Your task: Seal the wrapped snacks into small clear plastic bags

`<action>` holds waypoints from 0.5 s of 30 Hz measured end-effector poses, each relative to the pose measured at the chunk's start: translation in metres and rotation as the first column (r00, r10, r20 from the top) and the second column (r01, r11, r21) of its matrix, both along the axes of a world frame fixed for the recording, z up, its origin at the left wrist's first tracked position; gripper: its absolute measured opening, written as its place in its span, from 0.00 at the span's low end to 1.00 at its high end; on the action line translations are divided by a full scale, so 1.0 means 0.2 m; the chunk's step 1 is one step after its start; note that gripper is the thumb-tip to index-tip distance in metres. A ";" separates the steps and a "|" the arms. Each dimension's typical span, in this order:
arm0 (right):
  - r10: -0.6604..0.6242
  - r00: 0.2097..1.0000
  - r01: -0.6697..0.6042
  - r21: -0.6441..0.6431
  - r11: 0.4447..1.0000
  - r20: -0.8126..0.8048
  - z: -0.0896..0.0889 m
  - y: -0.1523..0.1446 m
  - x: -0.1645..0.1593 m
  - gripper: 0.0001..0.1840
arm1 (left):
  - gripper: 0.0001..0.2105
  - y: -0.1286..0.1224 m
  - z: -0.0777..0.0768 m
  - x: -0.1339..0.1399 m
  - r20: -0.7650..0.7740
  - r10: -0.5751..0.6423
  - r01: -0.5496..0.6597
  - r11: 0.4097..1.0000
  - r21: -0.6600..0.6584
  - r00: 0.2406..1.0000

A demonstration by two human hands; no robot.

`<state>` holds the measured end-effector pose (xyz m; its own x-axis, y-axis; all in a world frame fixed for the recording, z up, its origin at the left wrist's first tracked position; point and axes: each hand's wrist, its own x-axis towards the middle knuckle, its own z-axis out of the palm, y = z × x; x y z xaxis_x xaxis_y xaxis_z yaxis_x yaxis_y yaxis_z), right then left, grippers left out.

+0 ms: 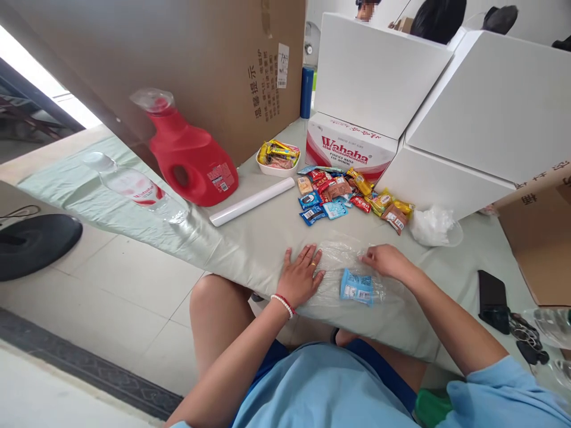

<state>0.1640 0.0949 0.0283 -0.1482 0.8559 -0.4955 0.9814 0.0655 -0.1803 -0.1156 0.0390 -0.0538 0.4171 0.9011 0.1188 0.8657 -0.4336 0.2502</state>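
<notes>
A clear plastic bag (338,255) lies flat at the table's near edge. On or inside it, I cannot tell which, rests a light blue snack packet (357,288). My left hand (300,274) presses on the bag's left side with fingers spread. At the right side, my right hand (384,260) pinches the plastic between thumb and fingers. Beyond the bag is a loose pile of wrapped snacks (338,189) in red, blue, brown and yellow. A white roll (252,202) lies to the left of that pile.
A red jug (196,157) and a clear water bottle (138,189) stand at left. Behind are a white tray of snacks (278,169), a Wahaha carton (348,148) and white boxes (473,107). A crumpled plastic bag (435,226), phone (493,300) and keys (523,330) lie at right.
</notes>
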 end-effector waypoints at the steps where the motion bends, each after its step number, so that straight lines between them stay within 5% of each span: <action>1: 0.021 0.996 -0.031 0.108 0.994 0.092 0.02 0.05 -0.01 0.28 | 0.27 0.00 0.00 0.00 0.002 -0.001 0.001 1.000 0.002 1.000; 6: 0.201 0.972 -0.232 0.328 0.916 0.124 0.01 0.43 -0.13 0.19 | 0.26 0.01 -0.01 0.00 0.045 -0.005 0.003 1.000 0.026 0.999; 10: 0.370 0.928 -0.354 0.387 0.852 0.035 -0.15 0.68 -0.26 0.35 | 0.27 -0.02 -0.01 -0.03 0.123 0.019 -0.039 0.986 0.160 0.992; 15: 0.326 0.945 -0.263 0.513 0.817 -0.034 -0.20 0.67 -0.30 0.22 | 0.18 -0.13 0.04 -0.07 0.157 -0.314 0.242 0.901 0.359 0.936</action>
